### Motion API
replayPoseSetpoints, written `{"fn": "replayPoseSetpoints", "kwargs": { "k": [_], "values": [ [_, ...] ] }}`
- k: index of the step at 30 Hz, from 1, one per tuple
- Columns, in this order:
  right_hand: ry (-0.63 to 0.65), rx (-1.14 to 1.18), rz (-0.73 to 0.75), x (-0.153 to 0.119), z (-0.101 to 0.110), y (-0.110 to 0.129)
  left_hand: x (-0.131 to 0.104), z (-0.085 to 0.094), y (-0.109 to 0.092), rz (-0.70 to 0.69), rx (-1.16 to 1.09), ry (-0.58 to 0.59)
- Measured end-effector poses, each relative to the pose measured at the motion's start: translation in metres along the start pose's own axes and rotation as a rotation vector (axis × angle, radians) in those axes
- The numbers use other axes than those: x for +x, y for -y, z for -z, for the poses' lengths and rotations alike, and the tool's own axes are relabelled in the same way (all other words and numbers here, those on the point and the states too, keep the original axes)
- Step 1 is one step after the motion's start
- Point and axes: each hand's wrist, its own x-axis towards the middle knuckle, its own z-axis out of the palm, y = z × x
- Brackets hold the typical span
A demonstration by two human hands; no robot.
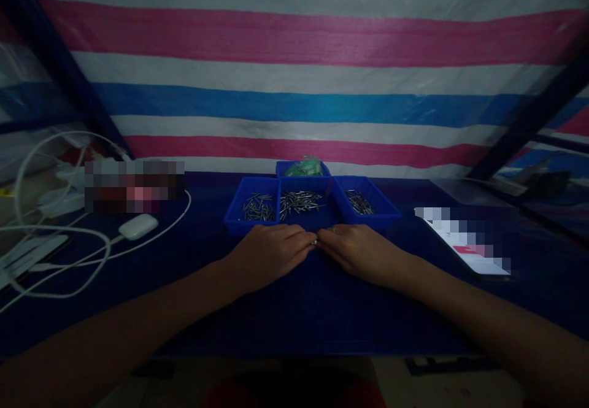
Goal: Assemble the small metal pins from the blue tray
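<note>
My left hand (271, 251) and my right hand (363, 251) meet fingertip to fingertip above the blue table, both with fingers closed in a pinch. A small shiny metal piece (314, 242) shows between the fingertips; its exact kind is too small to make out. Just beyond the hands are a left blue bin (234, 208) with thin metal pins (259, 207), a middle blue bin (322, 211) with a heap of similar pins (299, 202), and a right blue bin (381, 202) holding more pins (359, 202).
Behind the middle bin, another blue bin (281, 167) holds green plastic bags (306, 167). White cables (105, 254) and a white charger case (138, 227) lie on the left. A lit phone (464, 245) rests at right. A striped sheet (294, 107) hangs behind the table.
</note>
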Motion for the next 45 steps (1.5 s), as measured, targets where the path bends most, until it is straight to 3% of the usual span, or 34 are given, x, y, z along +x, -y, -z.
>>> {"fn": "replayPoseSetpoints", "kwargs": {
  "k": [9, 14, 22, 34, 45],
  "values": [
    [-0.004, 0.044, -0.017, 0.001, 0.001, -0.002, 0.002, 0.002, -0.003, 0.004, -0.071, -0.007],
    [-0.018, 0.065, -0.004, 0.000, 0.006, -0.001, 0.002, 0.000, -0.001, 0.081, 0.035, 0.040],
    [-0.002, 0.043, 0.030, 0.001, 0.003, 0.001, 0.001, -0.008, 0.001, 0.039, 0.068, 0.088],
    [0.015, -0.064, -0.094, -0.001, 0.005, -0.009, 0.000, -0.005, 0.001, 0.176, 0.089, 0.185],
    [-0.026, 0.017, -0.039, 0.001, 0.006, -0.006, 0.001, -0.005, 0.001, 0.188, 0.084, 0.158]
  ]
}}
